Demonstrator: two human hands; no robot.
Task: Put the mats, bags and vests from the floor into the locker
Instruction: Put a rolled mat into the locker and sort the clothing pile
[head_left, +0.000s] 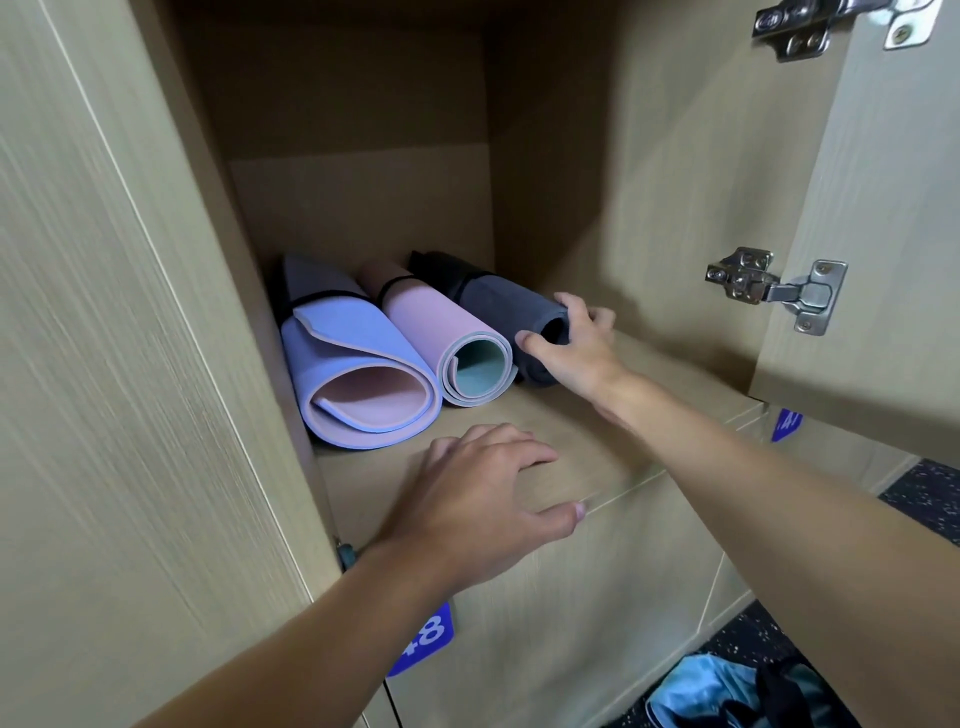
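Your head camera, close up to the open locker (363, 208), facing forward and down into it, floor (924, 504) glimpsed at near right.

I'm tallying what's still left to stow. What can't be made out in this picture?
All in the head view:
- Blue fabric item on the floor: cut off by the bottom edge; bag or vest unclear.
- Grey mat: near end partly covered by the right hand gripping it.
- Lower number plate: first digit covered by the left forearm.
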